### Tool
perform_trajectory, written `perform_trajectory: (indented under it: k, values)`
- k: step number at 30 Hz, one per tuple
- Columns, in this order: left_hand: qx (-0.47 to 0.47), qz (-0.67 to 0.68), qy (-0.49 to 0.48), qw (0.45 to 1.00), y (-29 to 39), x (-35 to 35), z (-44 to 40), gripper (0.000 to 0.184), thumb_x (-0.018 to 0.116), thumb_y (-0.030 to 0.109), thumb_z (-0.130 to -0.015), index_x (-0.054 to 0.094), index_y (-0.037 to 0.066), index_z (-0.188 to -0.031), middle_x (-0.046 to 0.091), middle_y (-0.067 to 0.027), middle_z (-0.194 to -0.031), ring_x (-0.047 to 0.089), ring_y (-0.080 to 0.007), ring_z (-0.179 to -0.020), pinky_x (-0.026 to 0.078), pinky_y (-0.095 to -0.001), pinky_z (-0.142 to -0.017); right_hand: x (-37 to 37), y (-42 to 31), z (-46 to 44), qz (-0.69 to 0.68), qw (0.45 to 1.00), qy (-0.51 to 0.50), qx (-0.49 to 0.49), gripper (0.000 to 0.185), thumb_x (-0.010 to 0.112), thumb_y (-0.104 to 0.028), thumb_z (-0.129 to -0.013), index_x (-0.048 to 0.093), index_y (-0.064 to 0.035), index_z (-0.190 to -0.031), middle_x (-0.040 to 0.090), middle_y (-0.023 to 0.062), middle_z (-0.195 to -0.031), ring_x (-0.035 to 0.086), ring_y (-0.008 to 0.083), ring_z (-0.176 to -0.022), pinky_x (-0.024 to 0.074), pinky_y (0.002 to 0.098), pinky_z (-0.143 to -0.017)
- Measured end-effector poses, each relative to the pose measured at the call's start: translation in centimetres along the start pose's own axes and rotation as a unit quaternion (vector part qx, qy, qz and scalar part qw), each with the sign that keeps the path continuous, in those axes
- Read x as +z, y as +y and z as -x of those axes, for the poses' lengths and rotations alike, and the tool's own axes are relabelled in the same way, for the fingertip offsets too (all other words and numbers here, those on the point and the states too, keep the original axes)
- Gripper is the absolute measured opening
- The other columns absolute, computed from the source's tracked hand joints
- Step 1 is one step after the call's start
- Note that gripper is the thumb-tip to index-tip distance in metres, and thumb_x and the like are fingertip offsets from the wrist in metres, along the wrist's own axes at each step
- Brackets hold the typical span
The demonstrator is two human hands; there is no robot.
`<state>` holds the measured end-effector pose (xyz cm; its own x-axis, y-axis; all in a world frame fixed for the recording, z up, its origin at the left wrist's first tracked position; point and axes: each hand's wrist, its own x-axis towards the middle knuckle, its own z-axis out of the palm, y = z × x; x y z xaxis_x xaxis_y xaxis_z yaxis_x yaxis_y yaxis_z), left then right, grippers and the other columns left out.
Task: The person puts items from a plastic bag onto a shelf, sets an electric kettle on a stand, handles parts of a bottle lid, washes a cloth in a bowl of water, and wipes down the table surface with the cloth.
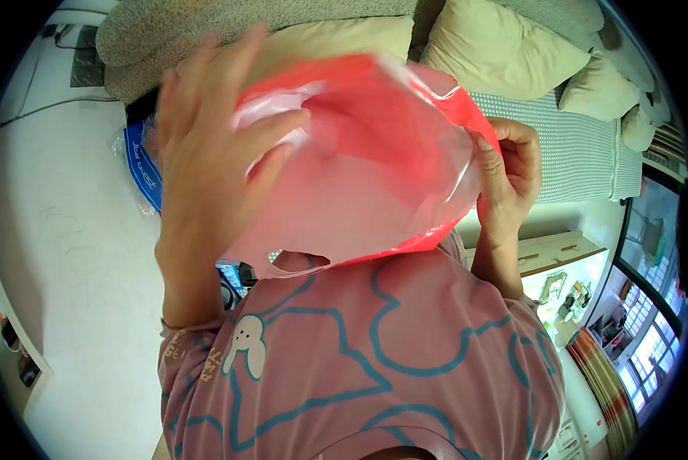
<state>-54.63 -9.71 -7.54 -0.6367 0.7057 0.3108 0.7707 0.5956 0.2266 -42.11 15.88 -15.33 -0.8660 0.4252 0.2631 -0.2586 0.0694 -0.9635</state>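
A red plastic bag [375, 184] is spread in front of my chest, its mouth turned toward me. A cut-out handle hole shows in its lower left edge. On the right, my right hand [510, 165] pinches the bag's rim between thumb and fingers. My left hand [213, 153] is at the bag's left side, blurred by motion, with fingers spread and the thumb across the bag's edge. Whether the left thumb touches the plastic is unclear. Inside the bag I see red and whitish plastic, some of it smeared.
Behind the bag stands a sofa with a cream cushion [505, 50] and a checked cover [566, 146]. A blue printed package [141, 165] lies beside my left wrist on a white surface [68, 230]. At right are a wooden-topped cabinet [562, 251], a striped cloth [601, 376] and a window.
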Motion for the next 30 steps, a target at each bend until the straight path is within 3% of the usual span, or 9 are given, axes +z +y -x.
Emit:
perform_trajectory:
  k: [3, 5, 7, 10, 12, 13, 18, 21, 30]
  values:
    - [0.045, 0.000, -0.062, 0.997, -1.3, 2.3, -1.4, 0.026, 0.069, 0.005, -0.073, 0.074, 0.011, -0.098, 0.057, -0.0106, -0.131, 0.052, -0.0328, -0.119, 0.042, -0.0407, -0.098, -1.6, -0.2, -0.3, 0.053, 0.999, -0.006, 0.007, 0.013, 0.061, -0.001, -0.093, 0.054, 0.0017, -0.103, 0.064, 0.0081, -0.100, 0.059, 0.0100, -0.088, 0.0481, 0.0233, -0.080]
    - [-0.027, 0.084, -0.083, 0.993, -1.1, 3.0, -2.1, 0.029, 0.066, 0.001, -0.074, 0.072, 0.008, -0.101, 0.062, -0.0109, -0.118, 0.060, -0.0298, -0.103, 0.049, -0.0358, -0.086, -3.5, -0.5, -1.0, 0.136, 0.990, -0.007, 0.048, 0.016, 0.062, 0.000, -0.092, 0.055, 0.0024, -0.106, 0.064, 0.0089, -0.102, 0.060, 0.0121, -0.089, 0.0485, 0.0253, -0.082]
    - [0.045, 0.080, -0.037, 0.995, -0.7, 4.1, -2.9, 0.029, 0.064, -0.001, -0.075, 0.071, 0.007, -0.102, 0.063, -0.0106, -0.114, 0.062, -0.0290, -0.098, 0.050, -0.0348, -0.081, -3.7, -2.2, -1.2, 0.217, 0.972, -0.007, 0.092, 0.020, 0.062, 0.000, -0.091, 0.055, 0.0031, -0.109, 0.065, 0.0096, -0.104, 0.061, 0.0142, -0.091, 0.0488, 0.0273, -0.083]
    - [0.108, 0.079, -0.038, 0.990, 1.6, 5.1, -4.2, 0.027, 0.060, -0.002, -0.077, 0.069, 0.004, -0.101, 0.064, -0.0095, -0.112, 0.063, -0.0276, -0.094, 0.051, -0.0344, -0.077, -2.4, -7.0, -1.0, 0.302, 0.948, 0.053, -0.078, 0.035, 0.060, 0.005, -0.083, 0.056, 0.0033, -0.118, 0.063, 0.0144, -0.114, 0.062, 0.0231, -0.102, 0.0493, 0.0348, -0.087]
    - [0.106, 0.082, -0.118, 0.984, 3.6, 5.8, -4.8, 0.026, 0.056, 0.000, -0.079, 0.065, 0.002, -0.104, 0.062, -0.0074, -0.119, 0.064, -0.0265, -0.095, 0.052, -0.0354, -0.077, -3.1, -9.3, -0.9, 0.237, 0.924, -0.291, -0.079, 0.049, 0.055, 0.011, -0.076, 0.055, 0.0047, -0.124, 0.057, 0.0222, -0.129, 0.057, 0.0329, -0.118, 0.0424, 0.0405, -0.100]
    - [0.109, 0.080, -0.117, 0.984, 4.7, 6.4, -4.9, 0.026, 0.056, 0.000, -0.079, 0.065, 0.002, -0.104, 0.062, -0.0074, -0.119, 0.064, -0.0265, -0.095, 0.052, -0.0354, -0.077, -1.0, -9.4, -1.2, 0.329, 0.879, -0.344, -0.012, 0.050, 0.056, 0.006, -0.074, 0.056, -0.0003, -0.124, 0.058, 0.0183, -0.125, 0.057, 0.0338, -0.115, 0.0492, 0.0420, -0.092]
    - [0.139, 0.251, -0.048, 0.957, 10.4, 10.3, -4.4, 0.030, 0.054, 0.000, -0.081, 0.058, 0.001, -0.111, 0.054, -0.0108, -0.133, 0.068, -0.0302, -0.084, 0.055, -0.0387, -0.067, 1.1, 9.0, 0.5, 0.443, 0.702, -0.540, 0.138, 0.038, 0.052, -0.005, -0.085, 0.060, 0.0008, -0.121, 0.063, 0.0201, -0.115, 0.059, 0.0328, -0.111, 0.0487, 0.0389, -0.091]
    - [0.133, 0.307, -0.125, 0.934, 12.9, 9.8, -3.7, 0.025, 0.053, 0.001, -0.083, 0.057, -0.004, -0.107, 0.052, -0.0160, -0.135, 0.068, -0.0294, -0.081, 0.056, -0.0365, -0.062, 3.1, 13.1, 0.9, 0.426, 0.734, -0.503, 0.161, 0.037, 0.052, -0.005, -0.085, 0.059, 0.0008, -0.121, 0.063, 0.0200, -0.115, 0.059, 0.0326, -0.111, 0.0488, 0.0388, -0.091]
    - [0.135, 0.360, -0.023, 0.923, 12.2, 7.6, 0.0, 0.024, 0.054, 0.009, -0.090, 0.061, -0.007, -0.107, 0.053, -0.0164, -0.132, 0.067, -0.0231, -0.076, 0.056, -0.0311, -0.060, 7.1, 15.5, 1.3, 0.339, 0.807, -0.443, 0.194, 0.037, 0.052, -0.005, -0.086, 0.059, 0.0007, -0.122, 0.063, 0.0196, -0.115, 0.059, 0.0318, -0.110, 0.0489, 0.0385, -0.091]
